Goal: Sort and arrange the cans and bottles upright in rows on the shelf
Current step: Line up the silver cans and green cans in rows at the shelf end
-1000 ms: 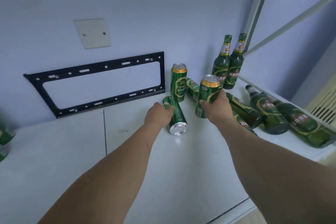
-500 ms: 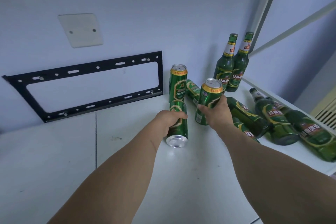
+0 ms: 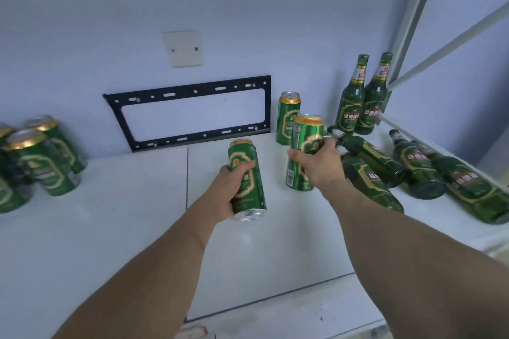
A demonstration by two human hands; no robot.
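Carrying one green can in each hand above the white shelf [image 3: 275, 250].
Left hand [image 3: 230, 190] wraps a tilted can [image 3: 246, 179]; right hand [image 3: 319, 164] grips another can [image 3: 304, 151], probably bound for the standing cans [image 3: 41, 162] at frame left.

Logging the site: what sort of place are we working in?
Probably a plain room indoors, not a shop: a white shelf along a bare wall, an empty black TV mounting bracket, a blank wall plate.
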